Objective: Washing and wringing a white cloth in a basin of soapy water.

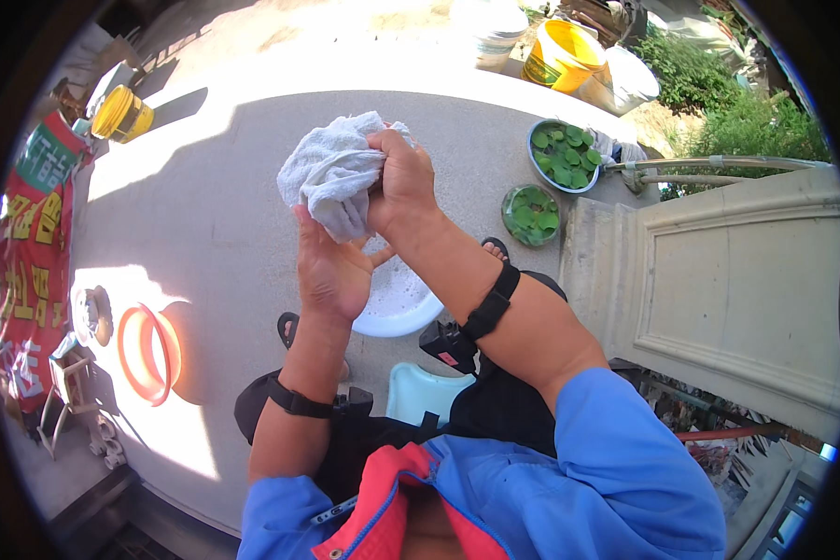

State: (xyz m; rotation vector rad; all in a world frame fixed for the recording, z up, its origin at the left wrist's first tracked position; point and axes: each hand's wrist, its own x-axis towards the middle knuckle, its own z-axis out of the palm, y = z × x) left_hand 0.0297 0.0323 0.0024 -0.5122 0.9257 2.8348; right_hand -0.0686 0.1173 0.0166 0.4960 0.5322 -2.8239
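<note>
A bunched white terry towel [343, 171] is raised above a white basin [395, 323] of sudsy water on the ground. My right hand [406, 178] grips the towel's right side, its fingers partly hidden in the folds. My left hand [332, 273], palm turned up, holds the towel's lower edge, with the thumb at its left. Most of the left fingers are behind the cloth, though one sticks out to the right over the basin. A light-blue plastic stool [423, 393] stands between the basin and my lap.
Right of the basin are a glass bowl [530, 215] and a metal basin [565, 155], both holding floating green leaves. An orange basin [149, 354] sits on its side at left. Yellow buckets [122, 114] and a larger yellow bucket [560, 56] stand farther off. A stone wall [742, 273] borders the right.
</note>
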